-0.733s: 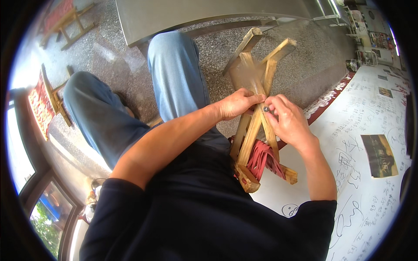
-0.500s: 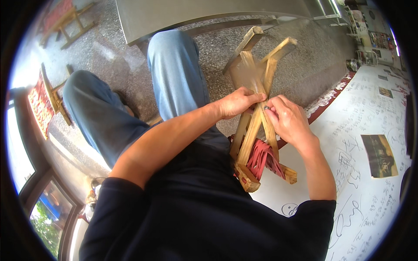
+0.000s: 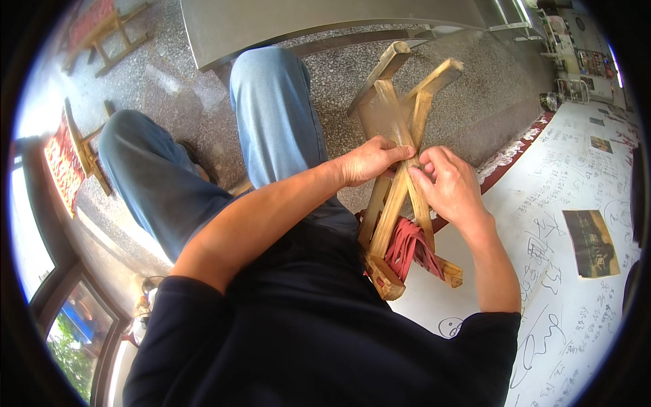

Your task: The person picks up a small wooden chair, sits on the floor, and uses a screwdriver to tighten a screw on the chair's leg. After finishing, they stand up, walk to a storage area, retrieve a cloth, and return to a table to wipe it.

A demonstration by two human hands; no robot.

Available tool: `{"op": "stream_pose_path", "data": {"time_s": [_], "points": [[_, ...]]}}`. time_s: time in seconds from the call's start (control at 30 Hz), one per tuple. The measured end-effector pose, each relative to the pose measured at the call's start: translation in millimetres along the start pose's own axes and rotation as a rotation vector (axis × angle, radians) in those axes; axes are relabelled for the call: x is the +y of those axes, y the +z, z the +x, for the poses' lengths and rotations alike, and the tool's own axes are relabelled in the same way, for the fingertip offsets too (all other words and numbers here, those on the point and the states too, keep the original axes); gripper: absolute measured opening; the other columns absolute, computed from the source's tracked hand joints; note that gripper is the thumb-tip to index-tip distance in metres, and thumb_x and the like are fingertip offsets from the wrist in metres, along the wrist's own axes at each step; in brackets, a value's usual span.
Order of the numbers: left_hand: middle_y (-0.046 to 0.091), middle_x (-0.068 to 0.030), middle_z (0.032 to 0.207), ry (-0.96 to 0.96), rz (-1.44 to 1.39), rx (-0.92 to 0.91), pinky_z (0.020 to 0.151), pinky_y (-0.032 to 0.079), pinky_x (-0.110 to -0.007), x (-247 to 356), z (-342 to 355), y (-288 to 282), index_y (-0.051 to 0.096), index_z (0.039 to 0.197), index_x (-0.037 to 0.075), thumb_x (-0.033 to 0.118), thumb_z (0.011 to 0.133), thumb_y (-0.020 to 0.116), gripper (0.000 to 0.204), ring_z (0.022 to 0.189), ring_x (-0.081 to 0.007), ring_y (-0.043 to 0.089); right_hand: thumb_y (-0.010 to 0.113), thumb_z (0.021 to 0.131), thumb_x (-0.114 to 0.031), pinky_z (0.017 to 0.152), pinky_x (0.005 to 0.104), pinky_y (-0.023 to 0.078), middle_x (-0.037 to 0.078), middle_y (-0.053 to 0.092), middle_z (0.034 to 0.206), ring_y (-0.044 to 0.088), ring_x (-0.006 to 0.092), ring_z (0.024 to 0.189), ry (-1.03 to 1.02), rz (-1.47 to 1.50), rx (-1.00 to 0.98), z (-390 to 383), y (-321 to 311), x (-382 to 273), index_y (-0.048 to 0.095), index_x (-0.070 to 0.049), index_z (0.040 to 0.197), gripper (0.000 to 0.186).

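Note:
A wooden folding stool (image 3: 386, 227) lies on its side beside my right thigh, its crossed legs making an X. Red cloth strips (image 3: 408, 249) are bunched at its near end. My left hand (image 3: 375, 160) grips the stool where the legs cross, with the thumb laid along the wood. On the other side of the crossing, my right hand (image 3: 447, 184) has thumb and bent fingers drawn together close against the wood. Whatever sits between those fingertips is too small and hidden to name.
A metal-grey table or cabinet (image 3: 325, 15) stands ahead. To the right is a white surface (image 3: 522, 224) covered in handwriting, with a dark picture (image 3: 591, 243) on it. Two similar stools with red seats, one nearer (image 3: 71, 159) and one farther (image 3: 102, 34), stand at left.
My right fingers have shifted slightly at the leg crossing; a small dark piece seen by the thumb earlier is now covered. The left hand and stool stay put.

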State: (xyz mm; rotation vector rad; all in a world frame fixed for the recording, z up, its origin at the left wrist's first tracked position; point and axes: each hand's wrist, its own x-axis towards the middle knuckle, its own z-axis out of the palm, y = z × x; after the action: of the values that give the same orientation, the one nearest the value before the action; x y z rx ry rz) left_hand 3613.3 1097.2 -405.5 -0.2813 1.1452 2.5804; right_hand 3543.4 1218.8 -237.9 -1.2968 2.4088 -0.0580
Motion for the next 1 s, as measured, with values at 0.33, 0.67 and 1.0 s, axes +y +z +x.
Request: {"op": "stream_pose_path", "data": {"time_s": [0.33,0.67,1.0], "points": [[0.071,-0.0138,0.105,0.017,0.001,-0.004,0.089,0.054,-0.033,4,-4,2,0.068,0.113,-0.009,0.039,0.102,0.060,0.050,0.098,-0.0180,0.067,0.067,0.089,-0.007,0.072,0.0440,0.056,0.008,0.063,0.101,0.066,0.0316,0.093,-0.177,0.025,0.077,-3,1,0,0.061,-0.004,0.096,0.010],[0.069,-0.0066,0.098,0.047,0.009,-0.013,0.081,0.052,-0.028,6,-7,3,0.070,0.110,-0.005,0.034,0.103,0.056,0.042,0.088,-0.0109,0.062,0.063,0.088,0.002,0.084,0.0442,0.054,0.011,0.064,0.105,0.065,0.0342,0.100,-0.152,0.171,-0.010,-3,-4,-2,0.060,-0.005,0.124,0.036],[0.067,-0.0033,0.093,0.060,0.003,-0.021,0.080,0.050,-0.027,8,-9,4,0.072,0.108,-0.001,0.037,0.102,0.058,0.041,0.084,-0.0090,0.058,0.059,0.087,0.006,0.089,0.0438,0.054,0.013,0.067,0.106,0.065,0.0342,0.103,-0.162,0.227,-0.014,-3,-8,-5,0.056,-0.006,0.131,0.046]]}}
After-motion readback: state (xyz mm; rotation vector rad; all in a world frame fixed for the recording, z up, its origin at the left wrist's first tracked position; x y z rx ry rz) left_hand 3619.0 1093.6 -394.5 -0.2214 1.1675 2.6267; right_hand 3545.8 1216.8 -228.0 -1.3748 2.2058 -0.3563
